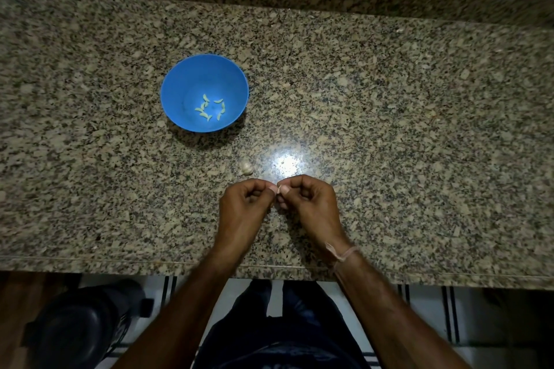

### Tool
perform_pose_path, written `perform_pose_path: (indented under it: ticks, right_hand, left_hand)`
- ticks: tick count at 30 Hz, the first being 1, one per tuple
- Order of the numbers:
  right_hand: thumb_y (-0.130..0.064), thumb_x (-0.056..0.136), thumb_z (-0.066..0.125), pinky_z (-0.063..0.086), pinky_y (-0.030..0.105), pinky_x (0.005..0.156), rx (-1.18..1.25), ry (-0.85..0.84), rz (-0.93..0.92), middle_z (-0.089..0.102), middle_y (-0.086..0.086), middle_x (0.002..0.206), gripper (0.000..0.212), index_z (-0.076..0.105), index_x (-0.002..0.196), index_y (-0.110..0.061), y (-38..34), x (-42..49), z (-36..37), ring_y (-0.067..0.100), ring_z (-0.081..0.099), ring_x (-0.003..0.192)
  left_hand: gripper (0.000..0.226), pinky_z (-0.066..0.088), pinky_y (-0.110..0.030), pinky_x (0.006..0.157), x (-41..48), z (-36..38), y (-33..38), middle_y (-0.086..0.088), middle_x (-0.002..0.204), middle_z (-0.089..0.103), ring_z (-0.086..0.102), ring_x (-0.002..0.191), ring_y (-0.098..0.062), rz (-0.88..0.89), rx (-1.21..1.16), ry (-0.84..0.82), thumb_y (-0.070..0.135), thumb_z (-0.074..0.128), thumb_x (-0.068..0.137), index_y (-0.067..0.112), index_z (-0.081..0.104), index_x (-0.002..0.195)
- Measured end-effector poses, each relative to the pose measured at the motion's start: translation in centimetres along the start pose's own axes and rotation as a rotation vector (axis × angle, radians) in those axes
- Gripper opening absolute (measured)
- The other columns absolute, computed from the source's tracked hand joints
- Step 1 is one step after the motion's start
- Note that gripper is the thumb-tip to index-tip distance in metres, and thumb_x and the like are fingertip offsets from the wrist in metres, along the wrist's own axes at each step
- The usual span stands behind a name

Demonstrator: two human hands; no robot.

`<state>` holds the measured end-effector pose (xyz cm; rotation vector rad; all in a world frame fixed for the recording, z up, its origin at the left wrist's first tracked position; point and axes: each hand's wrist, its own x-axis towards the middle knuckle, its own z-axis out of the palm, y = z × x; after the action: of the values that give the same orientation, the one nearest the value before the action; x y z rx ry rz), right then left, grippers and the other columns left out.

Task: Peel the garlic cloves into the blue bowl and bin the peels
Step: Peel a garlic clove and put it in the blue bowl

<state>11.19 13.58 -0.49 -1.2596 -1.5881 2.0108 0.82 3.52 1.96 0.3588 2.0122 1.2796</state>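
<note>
Above the counter (389, 129), left hand (244, 204) and right hand (310, 202) pinch one garlic clove (278, 189); fingers curled.

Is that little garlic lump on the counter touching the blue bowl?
Apart. The head view shows a stretch of speckled countertop between the garlic lump and the blue bowl.

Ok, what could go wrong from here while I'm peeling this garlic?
1. The clove is tiny and pinched only at the fingertips of the left hand and right hand; it could slip and fall off the near edge.
2. The pale garlic piece beyond the hands blends into the speckled granite counter and could be overlooked.
3. The blue bowl sits apart, up and left, so a tossed clove might miss it.
</note>
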Motion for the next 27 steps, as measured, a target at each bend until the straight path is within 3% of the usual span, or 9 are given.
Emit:
perform_pose_path:
  ticks: [5,7,12,18,20,22,27]
  right_hand:
    - [-0.004,0.092,0.076,0.057,0.054,0.094,0.198,-0.01,0.136,0.073,0.032,0.104,0.014,0.073,0.104,0.003,0.3,-0.1,0.5,0.035,0.07,0.091]
    - [-0.004,0.092,0.076,0.057,0.052,0.095,0.238,-0.012,0.172,0.072,0.034,0.105,0.015,0.073,0.103,0.004,0.2,-0.1,0.6,0.034,0.069,0.091]
    - [0.0,0.095,0.071,0.061,0.032,0.078,0.249,-0.036,0.22,0.074,0.023,0.093,0.011,0.074,0.106,0.001,0.1,-0.4,0.4,0.027,0.067,0.084]
    - [0.0,0.096,0.068,0.061,0.035,0.084,0.331,-0.04,0.259,0.075,0.021,0.096,0.013,0.073,0.108,0.0,0.2,-0.4,-0.1,0.027,0.069,0.087]
    - [-0.001,0.096,0.07,0.062,0.033,0.083,0.344,-0.034,0.253,0.076,0.022,0.096,0.012,0.072,0.107,0.001,0.1,-0.3,-0.2,0.026,0.072,0.087]
    - [-0.001,0.095,0.07,0.062,0.032,0.082,0.343,-0.026,0.231,0.076,0.023,0.097,0.012,0.071,0.106,0.003,0.1,-0.4,-0.2,0.026,0.073,0.087]
    - [-0.003,0.095,0.072,0.06,0.037,0.082,0.222,-0.028,0.116,0.078,0.021,0.097,0.014,0.07,0.104,0.008,0.1,-0.6,-0.1,0.026,0.072,0.086]
  left_hand:
    - [0.008,0.047,-0.008,0.057,0.1,0.7,-0.4,0.008,0.075,0.073,0.068,0.066,0.004,0.05,0.134,0.074,0.017,0.068,0.098,0.013,0.074,0.096]
    - [0.008,0.045,-0.007,0.055,0.0,0.9,-0.4,0.009,0.074,0.072,0.066,0.063,0.006,0.048,0.131,0.085,0.015,0.066,0.099,0.012,0.072,0.096]
    - [0.012,0.044,-0.008,0.056,0.6,1.0,-1.2,0.007,0.079,0.072,0.065,0.067,0.003,0.018,0.14,0.12,0.019,0.062,0.101,0.012,0.072,0.099]
    - [0.019,0.043,-0.012,0.056,1.0,0.4,-2.2,0.009,0.073,0.07,0.063,0.066,-0.002,0.005,0.233,0.174,0.035,0.07,0.096,0.022,0.072,0.082]
    - [0.006,0.052,-0.016,0.064,0.9,0.4,-2.3,0.011,0.084,0.072,0.066,0.075,-0.001,0.007,0.209,0.156,0.026,0.07,0.097,0.024,0.072,0.092]
    - [0.011,0.056,-0.018,0.072,0.5,0.4,-2.1,0.012,0.095,0.074,0.068,0.084,0.0,0.04,0.135,0.097,0.016,0.067,0.098,0.024,0.073,0.102]
    - [0.003,0.06,-0.03,0.075,-0.2,0.7,-1.6,0.009,0.089,0.076,0.072,0.085,-0.007,0.113,0.056,0.042,0.023,0.073,0.094,0.025,0.075,0.095]
